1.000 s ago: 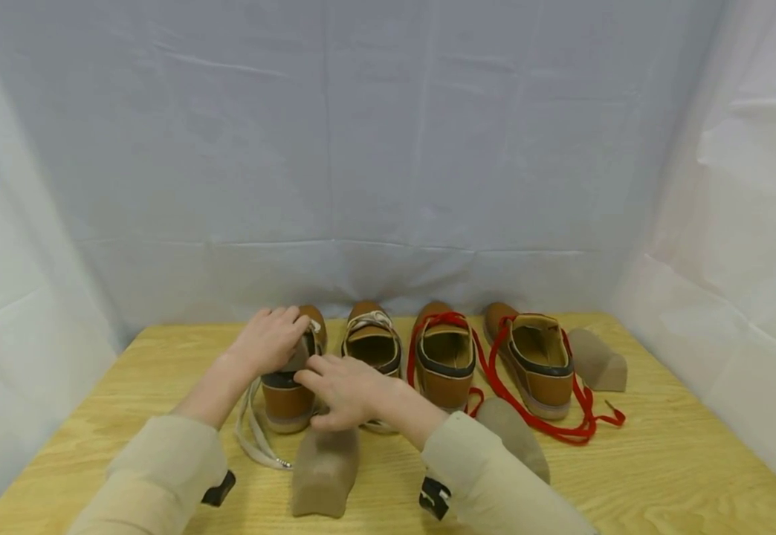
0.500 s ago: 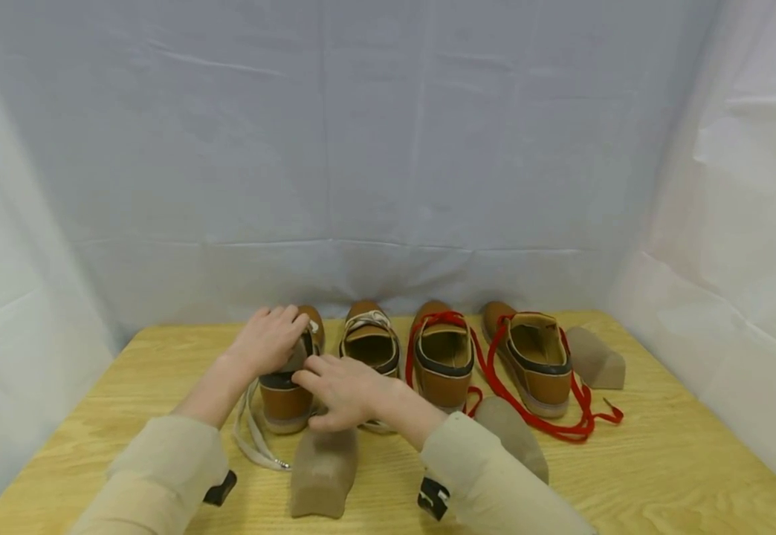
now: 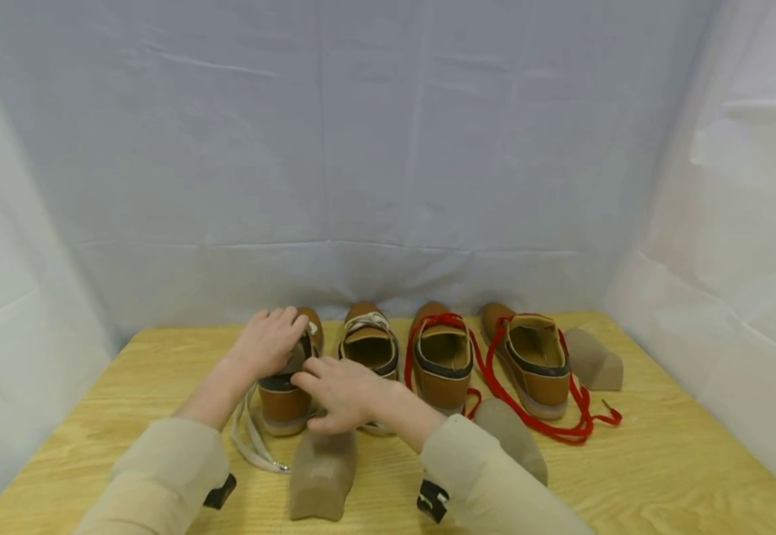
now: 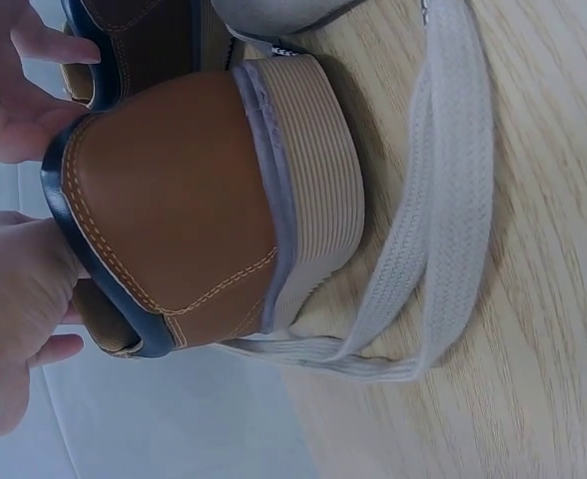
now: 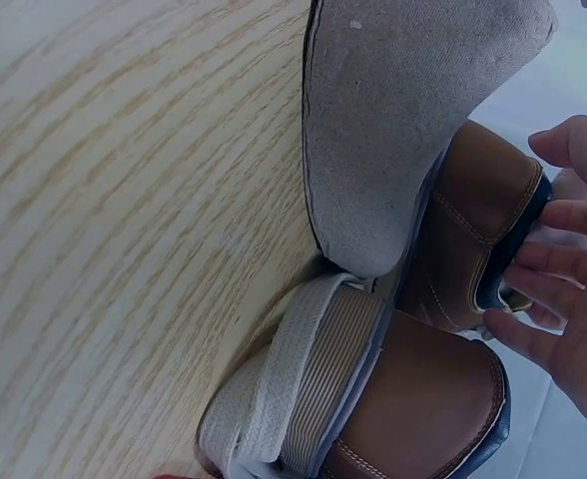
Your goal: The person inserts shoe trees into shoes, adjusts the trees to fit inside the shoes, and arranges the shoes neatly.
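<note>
The leftmost brown shoe (image 3: 285, 406) stands heel toward me, its pale lace (image 4: 443, 200) trailing on the tabletop. My left hand (image 3: 269, 343) bends over its opening; in the left wrist view the thumb reaches behind the dark collar and the fingers lie beyond, so it grips the shoe's upper. A greyish patch shows in the opening, too covered to identify. My right hand (image 3: 348, 391) is at the collar's right side, fingers spread and loosely bent in the right wrist view, fingertips at the rim. Below it lies a grey-beige moulded shoe insert (image 3: 323, 475).
Right of the held shoe stand a pale-laced shoe (image 3: 369, 347) and two red-laced shoes, one upright (image 3: 443, 383) and one angled (image 3: 543, 383). More grey-beige inserts lie by my right forearm (image 3: 511, 438) and at the far right (image 3: 595, 360). Pale cloth walls (image 3: 388, 148) surround the wooden table (image 3: 682, 461).
</note>
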`<state>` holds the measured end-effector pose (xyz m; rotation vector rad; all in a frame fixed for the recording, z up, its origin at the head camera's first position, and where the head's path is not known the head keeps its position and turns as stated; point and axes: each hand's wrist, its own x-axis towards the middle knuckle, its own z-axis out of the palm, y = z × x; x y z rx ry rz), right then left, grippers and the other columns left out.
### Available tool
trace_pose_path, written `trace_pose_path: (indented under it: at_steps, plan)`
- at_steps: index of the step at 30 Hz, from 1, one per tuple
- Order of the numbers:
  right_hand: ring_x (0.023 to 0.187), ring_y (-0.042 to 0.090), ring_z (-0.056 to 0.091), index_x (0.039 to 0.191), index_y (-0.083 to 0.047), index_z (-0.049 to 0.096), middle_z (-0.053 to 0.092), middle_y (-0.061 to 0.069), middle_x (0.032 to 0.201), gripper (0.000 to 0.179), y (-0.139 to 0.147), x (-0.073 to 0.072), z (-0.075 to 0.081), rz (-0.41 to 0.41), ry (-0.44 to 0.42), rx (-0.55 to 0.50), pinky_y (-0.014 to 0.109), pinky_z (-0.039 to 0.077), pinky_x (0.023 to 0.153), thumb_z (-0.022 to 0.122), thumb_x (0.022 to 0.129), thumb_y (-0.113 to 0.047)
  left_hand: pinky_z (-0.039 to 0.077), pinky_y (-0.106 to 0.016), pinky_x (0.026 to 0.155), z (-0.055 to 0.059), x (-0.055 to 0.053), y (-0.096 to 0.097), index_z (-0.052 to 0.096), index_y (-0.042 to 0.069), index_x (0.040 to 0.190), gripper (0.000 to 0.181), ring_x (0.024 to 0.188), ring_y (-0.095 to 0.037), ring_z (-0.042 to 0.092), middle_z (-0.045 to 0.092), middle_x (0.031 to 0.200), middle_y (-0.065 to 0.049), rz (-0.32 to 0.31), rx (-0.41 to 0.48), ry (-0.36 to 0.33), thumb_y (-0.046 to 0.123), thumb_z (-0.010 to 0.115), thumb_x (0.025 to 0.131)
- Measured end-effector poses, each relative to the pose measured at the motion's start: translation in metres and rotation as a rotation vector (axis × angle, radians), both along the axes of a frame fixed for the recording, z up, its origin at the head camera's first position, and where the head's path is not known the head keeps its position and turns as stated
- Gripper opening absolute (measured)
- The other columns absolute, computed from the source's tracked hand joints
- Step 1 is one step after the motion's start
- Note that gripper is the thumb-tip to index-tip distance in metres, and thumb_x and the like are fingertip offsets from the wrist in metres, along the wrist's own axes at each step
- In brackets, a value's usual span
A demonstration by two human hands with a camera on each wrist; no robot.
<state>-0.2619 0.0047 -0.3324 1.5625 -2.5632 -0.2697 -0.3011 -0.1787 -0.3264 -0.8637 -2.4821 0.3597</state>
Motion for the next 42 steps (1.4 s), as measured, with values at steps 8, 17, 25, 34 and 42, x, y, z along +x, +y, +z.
trace_pose_path:
  at_steps: [8, 17, 25, 34, 42]
  plan:
    - [0.108, 0.014, 0.046, 0.137, -0.015, 0.040, 0.042, 0.001, 0.127, 0.059, -0.0008, 0.0012, -0.0001, -0.017, -0.012, 0.002, 0.026, 0.041, 0.087, 0.056, 0.087, -0.044, 0.041, -0.037, 0.057, 0.0010, 0.0022, 0.0034, 0.045, 0.004, 0.084, 0.033, 0.067, -0.027, 0.049, 0.042, 0.077, -0.010, 0.041, 0.028, -0.037, 0.009, 0.076, 0.072]
    - [0.110, 0.014, 0.045, 0.138, -0.015, 0.039, 0.041, 0.001, 0.127, 0.060, -0.0007, 0.0011, 0.0008, -0.021, -0.011, 0.013, 0.025, 0.040, 0.088, 0.055, 0.088, -0.044, 0.042, -0.038, 0.058, 0.0020, 0.0016, 0.0043, 0.046, 0.003, 0.084, 0.026, 0.067, -0.027, 0.049, 0.042, 0.077, -0.010, 0.051, 0.022, -0.043, 0.007, 0.070, 0.077]
    - [0.110, 0.014, 0.045, 0.138, -0.015, 0.039, 0.041, 0.001, 0.127, 0.060, 0.0002, -0.0004, 0.0013, -0.014, 0.008, 0.010, 0.026, 0.041, 0.087, 0.055, 0.088, -0.045, 0.042, -0.038, 0.057, 0.0018, -0.0006, 0.0059, 0.045, 0.003, 0.084, 0.029, 0.066, -0.027, 0.048, 0.041, 0.076, -0.010, 0.066, 0.016, -0.027, 0.007, 0.072, 0.076]
    - [0.113, 0.014, 0.044, 0.139, -0.015, 0.038, 0.040, 0.001, 0.130, 0.062, 0.0025, 0.0000, 0.0009, -0.017, 0.008, 0.012, 0.027, 0.041, 0.088, 0.056, 0.087, -0.045, 0.046, -0.042, 0.063, -0.0003, -0.0014, 0.0088, 0.049, 0.002, 0.088, 0.023, 0.073, -0.032, 0.053, 0.045, 0.080, -0.014, 0.088, 0.045, -0.031, 0.004, 0.070, 0.078]
    - [0.124, 0.016, 0.038, 0.143, -0.016, 0.034, 0.036, 0.002, 0.138, 0.065, 0.0077, 0.0033, -0.0012, -0.039, -0.030, 0.016, 0.029, 0.039, 0.094, 0.055, 0.088, -0.044, 0.045, -0.040, 0.060, -0.0022, 0.0028, 0.0055, 0.047, 0.002, 0.086, 0.033, 0.071, -0.030, 0.052, 0.043, 0.078, -0.012, 0.039, 0.073, -0.014, 0.008, 0.076, 0.072]
